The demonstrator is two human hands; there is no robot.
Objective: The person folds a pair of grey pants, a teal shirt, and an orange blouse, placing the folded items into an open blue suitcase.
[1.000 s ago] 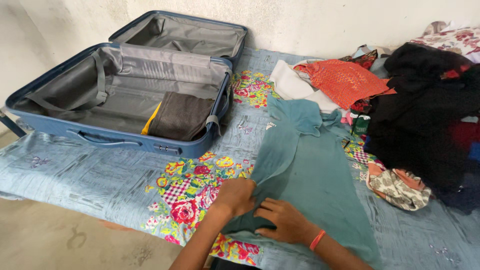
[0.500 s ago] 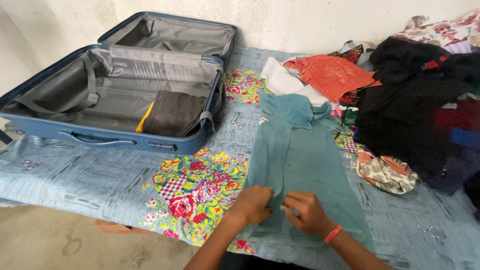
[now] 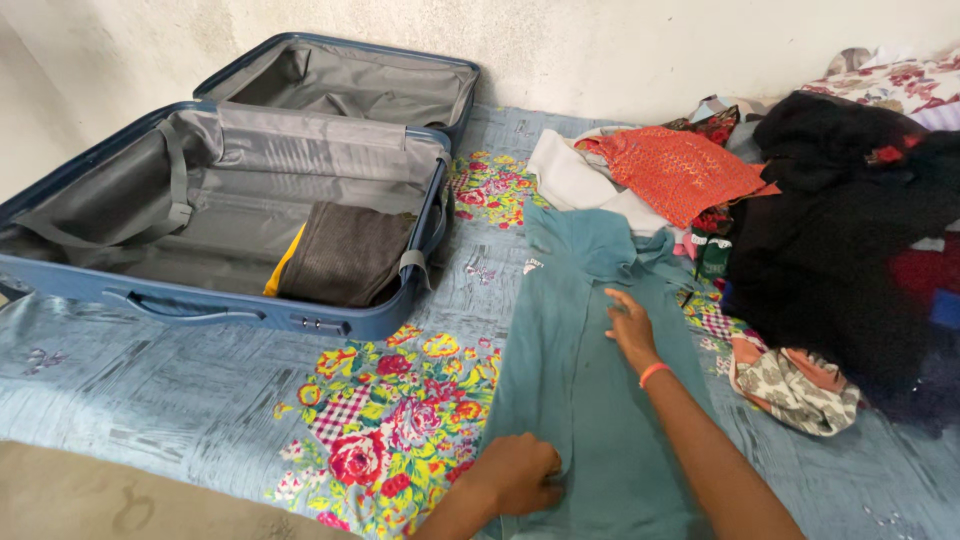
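A teal collared shirt [image 3: 570,350] lies folded lengthwise on a blue bed sheet [image 3: 150,370] with a flower print. My left hand [image 3: 520,475] pinches the shirt's bottom hem near the bed's front edge. Further up, my right hand [image 3: 632,328], with an orange band on the wrist, rests flat and open on the middle of the shirt, below the collar.
An open blue suitcase [image 3: 200,300] with grey lining stands at the left, holding a folded brown garment [image 3: 345,255] over a yellow one. At the right lies a heap of clothes: orange cloth [image 3: 680,170], white cloth [image 3: 565,175], dark garments [image 3: 840,240], a patterned piece [image 3: 795,385].
My right hand left the shirt's hem and slid up to the middle of the shirt. My left hand stayed at the hem. The camera view shifted slightly.
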